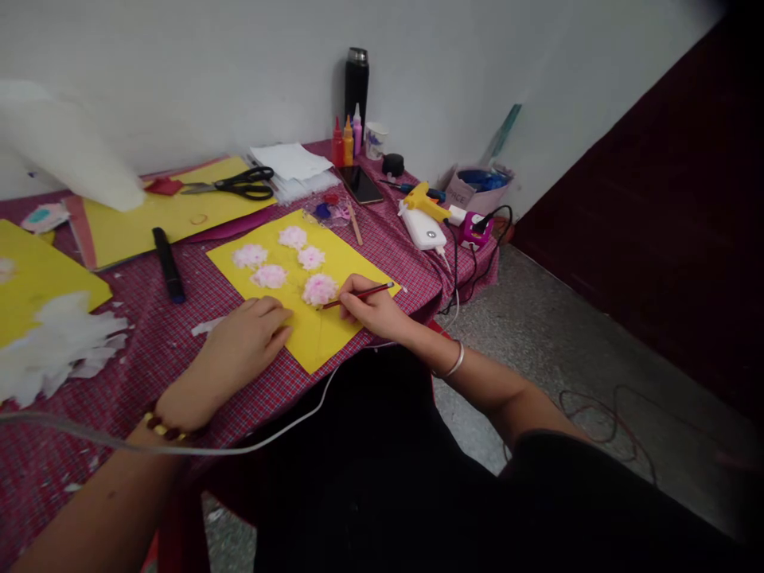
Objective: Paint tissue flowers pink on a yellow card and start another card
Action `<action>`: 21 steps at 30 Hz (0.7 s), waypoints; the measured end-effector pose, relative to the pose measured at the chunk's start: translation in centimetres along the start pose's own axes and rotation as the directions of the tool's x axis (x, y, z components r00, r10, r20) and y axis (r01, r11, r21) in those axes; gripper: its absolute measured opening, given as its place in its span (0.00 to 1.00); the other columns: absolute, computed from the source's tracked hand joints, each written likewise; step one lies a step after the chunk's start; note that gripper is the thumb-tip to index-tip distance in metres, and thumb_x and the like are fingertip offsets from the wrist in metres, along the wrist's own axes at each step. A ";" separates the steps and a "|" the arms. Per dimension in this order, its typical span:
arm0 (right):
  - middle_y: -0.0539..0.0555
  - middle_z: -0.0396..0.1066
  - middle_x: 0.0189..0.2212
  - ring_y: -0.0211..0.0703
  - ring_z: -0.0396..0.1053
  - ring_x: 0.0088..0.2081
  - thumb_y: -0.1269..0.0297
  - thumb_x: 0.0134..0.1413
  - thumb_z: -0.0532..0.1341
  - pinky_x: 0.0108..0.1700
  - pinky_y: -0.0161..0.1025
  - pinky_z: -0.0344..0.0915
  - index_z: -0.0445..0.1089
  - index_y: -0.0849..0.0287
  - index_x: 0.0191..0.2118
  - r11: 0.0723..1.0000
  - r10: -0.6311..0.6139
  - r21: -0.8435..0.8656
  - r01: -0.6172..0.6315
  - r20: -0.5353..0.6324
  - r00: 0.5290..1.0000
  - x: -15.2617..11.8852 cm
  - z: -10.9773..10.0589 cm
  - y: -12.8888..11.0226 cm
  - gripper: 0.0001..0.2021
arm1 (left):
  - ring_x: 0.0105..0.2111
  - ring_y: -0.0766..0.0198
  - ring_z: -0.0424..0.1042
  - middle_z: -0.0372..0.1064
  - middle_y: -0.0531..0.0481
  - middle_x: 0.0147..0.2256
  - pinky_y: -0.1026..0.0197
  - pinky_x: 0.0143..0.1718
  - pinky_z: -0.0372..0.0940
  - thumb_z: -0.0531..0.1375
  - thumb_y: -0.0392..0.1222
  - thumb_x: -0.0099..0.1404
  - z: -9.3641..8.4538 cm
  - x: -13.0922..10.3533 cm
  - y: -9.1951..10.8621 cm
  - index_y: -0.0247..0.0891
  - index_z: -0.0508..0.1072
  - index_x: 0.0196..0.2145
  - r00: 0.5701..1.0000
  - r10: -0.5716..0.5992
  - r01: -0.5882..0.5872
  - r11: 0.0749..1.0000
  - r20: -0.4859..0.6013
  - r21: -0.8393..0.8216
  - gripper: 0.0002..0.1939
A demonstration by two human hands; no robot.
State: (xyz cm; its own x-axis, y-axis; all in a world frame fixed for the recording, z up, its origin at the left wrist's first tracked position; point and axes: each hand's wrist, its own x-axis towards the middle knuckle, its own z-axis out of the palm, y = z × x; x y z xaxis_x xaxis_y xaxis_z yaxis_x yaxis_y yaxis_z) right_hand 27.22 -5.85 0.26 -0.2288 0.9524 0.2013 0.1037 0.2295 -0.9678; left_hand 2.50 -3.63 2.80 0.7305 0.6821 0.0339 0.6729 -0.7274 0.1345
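Centre of frame, on a yellow sheet [325,338], the R hand [375,309] has a pencil [371,292] pinched btwn thumb & fingers, writing-style. Tip points left & slightly down, just below the nearest of 5 pink-white flowers [320,289]; can't tell if it touches the sheet or stops just above. L hand [251,334] lies palm down at the sheet's lower-left edge, fingers loosely bent, thumb apart; nothing shows in it, tho the underside is hidden. Sheet sits at an angle on the table [149,342], near corner close to the table edge.

Handling, judging by looks: pencil's prob. v. light, stiff & a bit smooth, so best held low, abt where the fingers are now. Sheet seems thin & bendy, likely to slide on cloth; best pinned flat by a bare margin. Flowers look soft & fragile, so petals would prob. crush; take them low at the base, w/ light pressure.

Nearby: black marker [169,265] left of the sheet, scissors [224,185] upper left, yellow glue gun [425,200] upper right of centre. White cord [239,450] crosses the L forearm, lower left.
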 end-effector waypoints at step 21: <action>0.51 0.71 0.28 0.37 0.66 0.31 0.64 0.62 0.56 0.35 0.36 0.62 0.65 0.60 0.33 0.994 -0.092 -0.057 0.097 0.081 0.992 0.4 0.0 -0.1 0.07 | 0.45 0.49 0.68 0.70 0.39 0.43 0.47 0.51 0.65 0.48 0.46 0.71 0.2 0.1 -0.1 0.34 0.73 0.42 1.000 0.003 -0.002 1.000 -0.030 0.020 0.18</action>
State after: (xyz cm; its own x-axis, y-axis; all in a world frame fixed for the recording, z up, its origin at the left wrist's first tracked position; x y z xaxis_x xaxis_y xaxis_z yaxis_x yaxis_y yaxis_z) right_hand 27.12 -5.53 0.47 -0.3153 0.9078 0.2764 0.1365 0.3316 -0.9335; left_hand 2.49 -3.50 2.54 0.7287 0.6818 0.0643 0.6733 -0.7304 0.1149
